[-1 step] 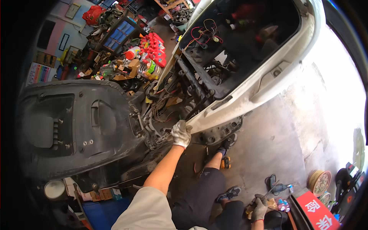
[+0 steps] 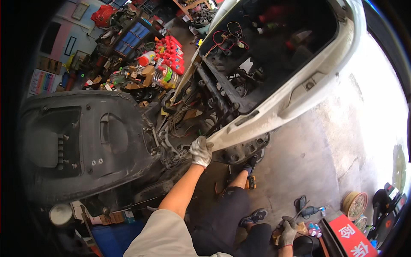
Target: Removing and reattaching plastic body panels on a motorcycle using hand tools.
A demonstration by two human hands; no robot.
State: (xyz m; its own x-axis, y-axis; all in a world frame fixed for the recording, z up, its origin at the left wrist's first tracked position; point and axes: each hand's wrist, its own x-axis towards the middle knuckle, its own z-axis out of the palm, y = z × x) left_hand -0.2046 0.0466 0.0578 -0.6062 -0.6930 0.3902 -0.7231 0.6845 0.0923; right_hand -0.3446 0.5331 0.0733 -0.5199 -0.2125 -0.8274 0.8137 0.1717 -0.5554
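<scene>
My left hand (image 2: 201, 152), in a whitish knit glove, is closed round the narrow lower end of a white scooter body panel (image 2: 261, 133). That panel frames a dark hollow with loose coloured wires (image 2: 229, 40). Left of the hand is the raised black scooter seat (image 2: 113, 132), its underside showing, with the bare metal frame (image 2: 169, 152) beside it. At the lower right, my gloved right hand (image 2: 289, 233) has its fingers curled low over the floor. A thin dark rod (image 2: 301, 213) sticks out from them; its other end is hidden in the hand.
A blue-grey power tool (image 2: 311, 210) lies on the floor beside a red sign board (image 2: 349, 233) and a round tin of small parts (image 2: 354, 204). A yellow-black tool (image 2: 251, 182) is by my foot. Red bottles (image 2: 170, 53) and cluttered shelving stand at the back left.
The view has shifted very slightly. Both hands keep nearly the same place, the left still on the white panel.
</scene>
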